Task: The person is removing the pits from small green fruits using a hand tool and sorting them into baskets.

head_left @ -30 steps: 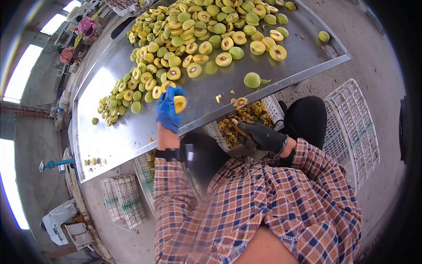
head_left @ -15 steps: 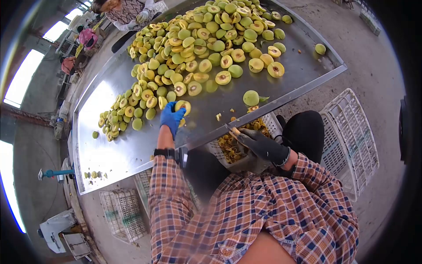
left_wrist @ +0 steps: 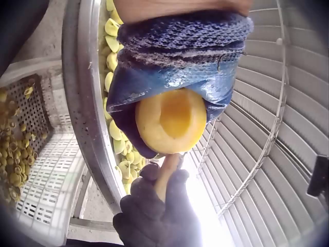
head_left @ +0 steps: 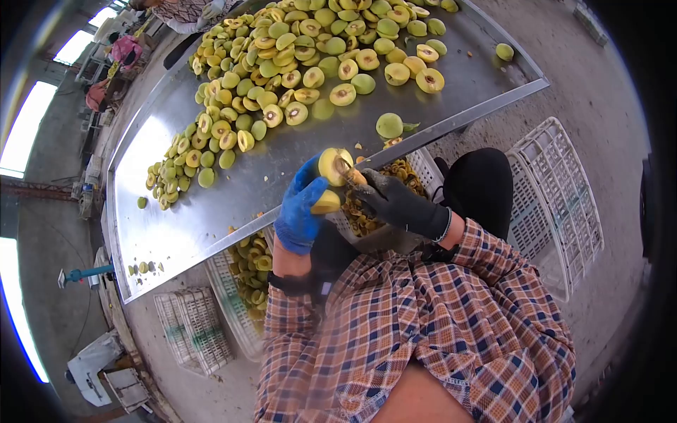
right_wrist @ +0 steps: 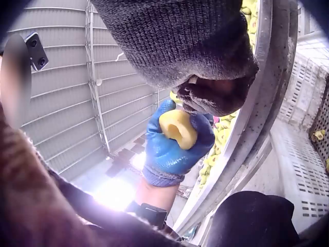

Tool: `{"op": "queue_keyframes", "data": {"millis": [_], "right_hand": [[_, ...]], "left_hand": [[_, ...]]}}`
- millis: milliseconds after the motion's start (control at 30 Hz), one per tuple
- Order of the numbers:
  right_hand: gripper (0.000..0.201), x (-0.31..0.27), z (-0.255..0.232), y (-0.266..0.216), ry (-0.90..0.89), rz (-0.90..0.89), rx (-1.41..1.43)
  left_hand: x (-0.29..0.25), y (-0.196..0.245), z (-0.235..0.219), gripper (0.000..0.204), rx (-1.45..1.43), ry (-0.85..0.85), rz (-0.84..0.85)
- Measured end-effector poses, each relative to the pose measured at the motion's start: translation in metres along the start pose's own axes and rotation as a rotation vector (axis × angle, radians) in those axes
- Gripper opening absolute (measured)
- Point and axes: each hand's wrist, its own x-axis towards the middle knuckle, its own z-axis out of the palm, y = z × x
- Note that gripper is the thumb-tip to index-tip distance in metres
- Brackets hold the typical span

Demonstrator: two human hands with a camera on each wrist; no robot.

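My blue-gloved left hand [head_left: 300, 215] holds two peach halves above the table's near edge. One half [head_left: 331, 163] shows its cut face and brown centre toward my right hand. The other, a hollowed peach half [left_wrist: 195, 126], sits in the palm, its smooth scooped hollow also plain in the right wrist view. My dark-gloved right hand [head_left: 409, 208] grips a short wooden-handled pitting tool [left_wrist: 167, 175], its tip right at the centre of the first half. Fingers hide most of the tool's working end.
A metal table [head_left: 275, 162] bears a big heap of peach halves [head_left: 282, 70]. A single peach [head_left: 389, 125] lies near its edge. Below stands a crate of scraps [head_left: 423, 166], with a crate of halves [head_left: 250, 271] at left and stacked white crates [head_left: 557, 204] at right. Another person [head_left: 190, 14] sits across.
My left hand picked up a peach half from the table and drew it back toward my body. My right hand raised the tool from over the scrap crate to meet it.
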Motion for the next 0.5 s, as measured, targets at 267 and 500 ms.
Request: {"op": "queue_keyframes", "data": {"millis": [267,500], "right_hand": [[0.027,-0.001,-0.017,-0.025,-0.033,0.065,-0.048],[0.028,-0.008,-0.020,-0.029,-0.104,0.059,-0.053]], "left_hand": [[-0.008,-0.020,-0.009,0.055,-0.057,-0.098,-0.021],[-0.010,-0.029,-0.001,0.061,-0.128,-0.088,-0.034]]}}
